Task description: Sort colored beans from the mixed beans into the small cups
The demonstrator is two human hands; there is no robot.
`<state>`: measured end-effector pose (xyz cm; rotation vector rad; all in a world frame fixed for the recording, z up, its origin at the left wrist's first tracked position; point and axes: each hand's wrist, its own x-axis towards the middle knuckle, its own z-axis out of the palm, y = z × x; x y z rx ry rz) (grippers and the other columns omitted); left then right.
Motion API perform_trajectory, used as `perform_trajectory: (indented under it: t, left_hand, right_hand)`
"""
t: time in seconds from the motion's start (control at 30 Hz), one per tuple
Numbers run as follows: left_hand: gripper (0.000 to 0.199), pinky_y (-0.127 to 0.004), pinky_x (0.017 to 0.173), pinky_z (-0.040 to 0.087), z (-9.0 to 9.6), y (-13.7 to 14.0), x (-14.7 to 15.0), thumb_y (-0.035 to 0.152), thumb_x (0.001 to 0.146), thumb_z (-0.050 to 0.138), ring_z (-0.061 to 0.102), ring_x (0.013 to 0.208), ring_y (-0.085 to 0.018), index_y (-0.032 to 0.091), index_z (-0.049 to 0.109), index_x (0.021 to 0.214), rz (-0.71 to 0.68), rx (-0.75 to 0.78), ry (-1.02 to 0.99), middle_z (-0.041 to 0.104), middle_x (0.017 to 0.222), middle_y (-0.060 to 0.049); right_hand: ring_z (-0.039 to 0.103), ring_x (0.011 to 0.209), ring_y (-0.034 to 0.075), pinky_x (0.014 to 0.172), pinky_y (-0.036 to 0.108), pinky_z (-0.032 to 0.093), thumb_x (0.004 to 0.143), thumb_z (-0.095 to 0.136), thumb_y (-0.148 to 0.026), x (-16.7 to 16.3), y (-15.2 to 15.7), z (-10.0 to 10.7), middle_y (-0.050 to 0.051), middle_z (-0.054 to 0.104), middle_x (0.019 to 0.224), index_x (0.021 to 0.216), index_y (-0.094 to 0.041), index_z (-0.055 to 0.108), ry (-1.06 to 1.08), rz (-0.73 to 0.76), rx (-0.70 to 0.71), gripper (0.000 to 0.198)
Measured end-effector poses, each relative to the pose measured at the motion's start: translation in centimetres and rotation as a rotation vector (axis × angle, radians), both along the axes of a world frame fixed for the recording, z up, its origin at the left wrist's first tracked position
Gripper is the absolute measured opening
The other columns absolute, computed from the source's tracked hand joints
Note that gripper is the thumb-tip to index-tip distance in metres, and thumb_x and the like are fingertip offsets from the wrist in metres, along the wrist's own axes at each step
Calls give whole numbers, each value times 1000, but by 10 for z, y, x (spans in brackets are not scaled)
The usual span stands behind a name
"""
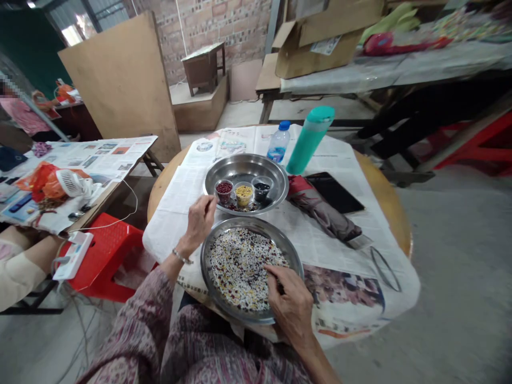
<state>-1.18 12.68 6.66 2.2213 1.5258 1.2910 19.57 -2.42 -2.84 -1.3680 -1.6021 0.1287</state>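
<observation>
My left hand (pixel 202 217), fingers pinched together, hovers at the left rim of the far steel bowl (pixel 246 161), beside a clear cup of dark red beans (pixel 224 190). What it pinches, if anything, is hidden. Next to that cup stand a cup of yellow kernels (pixel 244 195) and a cup of black beans (pixel 262 189). Loose grains lie on the bowl's bottom near them. A nearer steel tray (pixel 208 285) holds white grains mixed with red, yellow and black ones (pixel 240 272). Over its right side, my right hand (pixel 291 298) has curled fingers with tips at the grains; their contents cannot be made out.
Newspaper covers the round table (pixel 168 224). A water bottle (pixel 279 142), a teal bottle (pixel 311 140), a folded umbrella (pixel 324 209), a black tablet (pixel 336 193) and a dark loop (pixel 384 269) lie beyond or right. A red stool (pixel 104 256) stands left, near a seated person's legs.
</observation>
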Motion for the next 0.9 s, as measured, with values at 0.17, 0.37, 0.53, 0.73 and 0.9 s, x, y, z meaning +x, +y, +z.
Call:
perform_trajectory:
  t: [0.17,0.37,0.53,0.73,0.9]
  left_hand:
    - [31,-26,64,41,-32,-93,-15,23,102,43,50,63,-12,20,48,71,-24,-138,122,52,67,3]
    - [14,-34,86,47,-62,-136,-10,22,99,53,59,85,-17,20,58,86,-98,-94,108,65,84,-2]
    - [10,-37,88,47,-69,-139,-7,18,96,55,62,88,-19,20,62,90,-103,-39,43,68,89,-4]
    - [10,-35,88,47,-68,-138,-9,14,95,56,61,88,-18,20,63,91,-148,-21,67,68,89,-3]
    - [13,-35,85,47,-64,-136,-11,15,97,53,61,87,-18,21,64,94,-176,-34,146,69,90,-3]
  right_hand:
    - [70,89,21,84,38,56,95,52,-17,3,0,-1,5,74,98,107,-22,67,-40,35,4,20]
    - [72,88,21,83,38,58,96,51,-18,2,-1,21,3,75,98,113,-27,68,-154,172,45,25]
    - [72,82,19,77,34,59,95,56,-27,4,21,50,4,76,93,104,-24,70,34,174,-64,17]
    - [67,91,22,83,40,56,84,65,-38,54,127,66,10,72,103,115,-18,67,368,-231,-66,37]
    - [57,117,31,101,51,46,60,77,-36,103,245,65,19,60,128,126,-11,56,451,-432,-93,73]
